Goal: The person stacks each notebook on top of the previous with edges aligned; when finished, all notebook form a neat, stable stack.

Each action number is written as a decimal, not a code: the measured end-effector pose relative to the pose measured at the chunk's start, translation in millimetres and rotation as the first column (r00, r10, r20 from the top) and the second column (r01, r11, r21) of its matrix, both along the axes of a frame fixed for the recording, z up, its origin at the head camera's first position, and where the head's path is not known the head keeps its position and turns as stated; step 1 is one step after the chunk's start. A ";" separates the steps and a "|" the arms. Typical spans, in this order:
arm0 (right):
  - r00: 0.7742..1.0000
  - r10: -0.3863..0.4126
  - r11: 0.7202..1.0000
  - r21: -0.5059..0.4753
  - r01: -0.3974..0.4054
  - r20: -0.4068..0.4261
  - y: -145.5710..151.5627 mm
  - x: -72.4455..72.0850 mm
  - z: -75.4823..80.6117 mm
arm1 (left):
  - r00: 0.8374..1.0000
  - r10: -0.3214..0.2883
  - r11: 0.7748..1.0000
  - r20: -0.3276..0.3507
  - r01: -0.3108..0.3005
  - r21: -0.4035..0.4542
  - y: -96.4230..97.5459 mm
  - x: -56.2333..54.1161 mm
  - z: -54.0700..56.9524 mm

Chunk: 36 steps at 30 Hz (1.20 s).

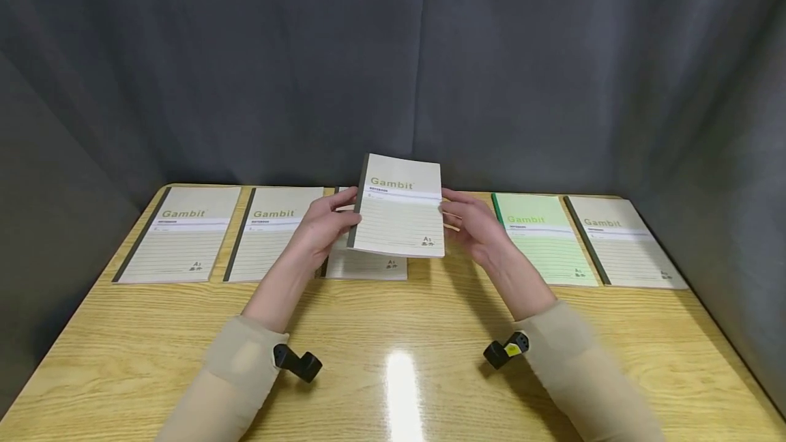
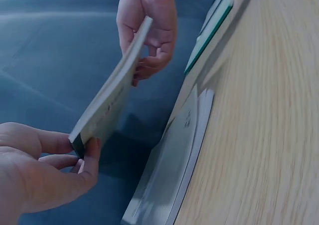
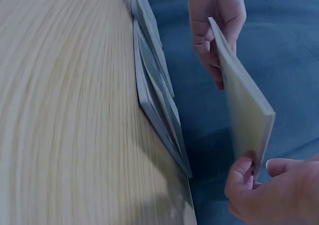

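A white notebook (image 1: 402, 224) with a dark spine and "Gambit" on its cover is held up above the table, its cover towards the head camera. My left hand (image 1: 325, 224) pinches it at the spine edge, as the left wrist view also shows, with fingers and thumb on either side of the notebook (image 2: 112, 93). On the opposite edge my right hand (image 1: 473, 224) grips it between thumb and fingers; the right wrist view shows the notebook's (image 3: 244, 105) pale back. Below and behind it, another white notebook (image 1: 368, 268) lies on the table, partly covered in the head view.
Two white notebooks (image 1: 178, 244) (image 1: 273, 224) lie at the left of the wooden table (image 1: 344, 360). A green notebook (image 1: 543, 244) and a white notebook (image 1: 626, 244) lie at the right. Behind the table's far edge hangs a dark grey curtain (image 1: 276, 74).
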State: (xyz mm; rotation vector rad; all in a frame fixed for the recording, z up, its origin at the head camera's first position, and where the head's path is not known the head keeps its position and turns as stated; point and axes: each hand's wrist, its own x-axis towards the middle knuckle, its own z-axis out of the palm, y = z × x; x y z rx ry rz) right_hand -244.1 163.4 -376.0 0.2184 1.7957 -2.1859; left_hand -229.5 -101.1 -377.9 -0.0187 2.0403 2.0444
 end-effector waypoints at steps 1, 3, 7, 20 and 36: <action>1.000 0.006 1.000 -0.002 -0.006 0.003 -4.6 -0.7 -1.1 | 1.000 0.001 1.000 -0.004 -0.001 -0.015 -4.2 0.6 -0.6; 1.000 0.020 1.000 -0.007 -0.020 0.007 -12.8 -1.9 -2.9 | 1.000 0.000 0.999 -0.015 -0.001 -0.037 -12.5 1.7 -2.2; 0.999 0.043 0.999 -0.007 -0.043 0.007 -25.3 -3.5 -6.1 | 1.000 0.012 0.997 -0.027 -0.014 -0.071 -26.4 3.9 -5.8; 0.995 0.096 0.995 0.018 -0.096 0.020 -34.7 -2.0 -17.3 | 0.998 -0.039 0.984 0.056 0.048 -0.171 -46.1 4.6 -16.8; 0.988 0.150 0.983 0.101 -0.154 0.041 -39.6 0.2 -27.6 | 1.000 -0.016 0.920 -0.022 0.006 -0.392 -40.8 -1.0 -30.1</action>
